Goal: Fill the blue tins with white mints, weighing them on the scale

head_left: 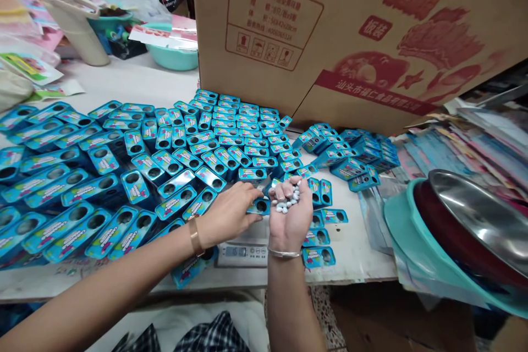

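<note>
My left hand (229, 212) has its thumb and fingers at the left end of a small blue candy tin (260, 207) with a dark round opening on top. That tin seems to stand on a white digital scale (258, 257), whose display reads about 161; the hands partly cover it. Palm up beside it, my right hand (292, 223) cups several small pale candies (284, 207) under curled fingers. Around both hands stand many similar blue tins (175, 203), upright, most showing a round opening. More blue tins (317, 257) are just right of my right wrist.
A large cardboard carton (264, 16) blocks the back. Turquoise basins (406, 220) with a steel bowl (487, 209) overhang the right front edge. Flat printed packs (449, 148) are piled behind them. At the back left are a turquoise bowl (173, 58) and a beige tumbler (78, 30).
</note>
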Motion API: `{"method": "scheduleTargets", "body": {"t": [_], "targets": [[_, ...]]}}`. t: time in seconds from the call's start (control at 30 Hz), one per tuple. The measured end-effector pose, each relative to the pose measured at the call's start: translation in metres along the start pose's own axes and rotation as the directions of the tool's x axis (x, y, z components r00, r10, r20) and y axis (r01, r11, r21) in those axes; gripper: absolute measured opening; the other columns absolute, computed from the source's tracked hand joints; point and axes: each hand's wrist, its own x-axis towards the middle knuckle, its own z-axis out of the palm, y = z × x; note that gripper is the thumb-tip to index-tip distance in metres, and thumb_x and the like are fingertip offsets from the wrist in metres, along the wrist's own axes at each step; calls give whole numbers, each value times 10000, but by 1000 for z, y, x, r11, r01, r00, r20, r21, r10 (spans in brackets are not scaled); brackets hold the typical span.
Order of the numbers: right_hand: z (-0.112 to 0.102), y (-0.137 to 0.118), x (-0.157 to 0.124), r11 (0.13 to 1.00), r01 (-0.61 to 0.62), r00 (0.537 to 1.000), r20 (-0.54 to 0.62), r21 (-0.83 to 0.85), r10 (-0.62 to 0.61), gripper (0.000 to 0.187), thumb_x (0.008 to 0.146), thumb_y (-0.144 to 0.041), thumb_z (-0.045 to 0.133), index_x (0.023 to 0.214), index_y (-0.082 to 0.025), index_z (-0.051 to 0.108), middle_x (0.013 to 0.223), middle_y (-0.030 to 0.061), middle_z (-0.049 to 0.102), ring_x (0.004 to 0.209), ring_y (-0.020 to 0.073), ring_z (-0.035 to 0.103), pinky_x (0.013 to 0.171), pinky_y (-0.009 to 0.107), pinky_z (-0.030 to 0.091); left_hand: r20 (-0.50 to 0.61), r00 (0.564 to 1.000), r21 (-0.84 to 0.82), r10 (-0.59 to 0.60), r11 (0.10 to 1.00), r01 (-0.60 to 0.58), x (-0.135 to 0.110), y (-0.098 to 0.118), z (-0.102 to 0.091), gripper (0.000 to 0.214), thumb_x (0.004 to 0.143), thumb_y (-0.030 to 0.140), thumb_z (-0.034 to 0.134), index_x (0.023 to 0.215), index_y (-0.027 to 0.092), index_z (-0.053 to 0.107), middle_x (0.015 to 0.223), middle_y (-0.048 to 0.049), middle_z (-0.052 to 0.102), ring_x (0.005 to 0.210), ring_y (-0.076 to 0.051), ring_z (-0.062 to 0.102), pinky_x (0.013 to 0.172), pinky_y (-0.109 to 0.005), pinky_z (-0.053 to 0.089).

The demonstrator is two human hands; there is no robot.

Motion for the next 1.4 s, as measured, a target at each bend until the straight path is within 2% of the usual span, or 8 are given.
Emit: {"method": "scheduleTargets", "body": {"t": [0.23, 0.47, 0.73, 0.97, 1.07, 1.17, 1.27, 1.4], "targets": [[-1, 0, 2, 999, -27, 999, 18, 36, 27, 186, 834, -371, 540, 769, -207, 481, 550, -101, 319, 434, 51, 301, 435, 195, 255, 1, 1000, 7, -5, 1000, 5, -2, 1, -1, 372, 813, 302, 649, 1163, 201, 569, 1047, -60, 597, 1024, -231, 540, 877, -370, 468], [2, -7, -1, 998, -30, 999, 16, 49, 30, 171, 853, -354, 508, 777, -201, 488, 527, -108, 318, 390, 42, 219, 404, 193, 214, -6, 1000, 42, 5, 999, -5, -1, 2, 0, 377, 808, 319, 660, 1152, 196, 569, 1046, -62, 589, 1027, -233, 537, 876, -364, 462], [2, 0, -1, 994, 59, 998, 18, -93, -57, 175, 845, -360, 517, 772, -203, 496, 547, -94, 355, 438, 43, 311, 455, 191, 295, 15, 1000, 52, -5, 999, 5, -2, 3, -3, 408, 802, 343, 658, 1168, 194, 556, 1045, -64, 579, 1015, -236, 530, 847, -358, 458], [0, 2, -1, 990, 79, 997, 29, -117, -76, 186, 837, -376, 531, 771, -205, 498, 538, -99, 355, 422, 39, 291, 442, 190, 283, 4, 1000, 53, 1, 999, -1, -3, 2, -2, 391, 813, 356, 642, 1159, 193, 563, 1031, -64, 580, 1006, -233, 532, 832, -353, 456], [0, 0, 0, 998, 39, 999, 24, -57, -37, 184, 840, -369, 526, 769, -203, 494, 525, -106, 338, 403, 37, 262, 422, 188, 254, 8, 1000, 62, 6, 998, -7, -4, 2, -2, 394, 813, 354, 643, 1164, 195, 561, 1030, -63, 581, 1003, -233, 533, 830, -350, 455], [-2, -3, 3, 997, -59, 998, 38, 58, 57, 167, 856, -336, 508, 764, -199, 481, 512, -111, 315, 384, 37, 232, 399, 188, 218, 15, 1000, 70, 6, 997, -7, -4, 2, -2, 414, 807, 344, 653, 1183, 203, 554, 1039, -61, 582, 1018, -235, 531, 846, -351, 454], [-8, -9, 7, 972, -160, 984, 100, 171, 144, 165, 877, -306, 474, 753, -198, 467, 499, -115, 294, 367, 39, 219, 387, 184, 208, 17, 1000, 72, 6, 997, -7, -4, 1, -2, 434, 800, 334, 663, 1195, 197, 547, 1064, -66, 584, 1031, -237, 532, 866, -357, 455], [-18, -24, 7, 943, -207, 971, 174, 260, 165, 159, 893, -263, 451, 751, -192, 459, 493, -116, 289, 360, 37, 234, 379, 173, 223, 21, 1000, 43, 15, 999, -16, -10, -1, -11, 489, 795, 346, 665, 1233, 187, 517, 1140, -85, 576, 1081, -246, 520, 909, -375, 451]]}}
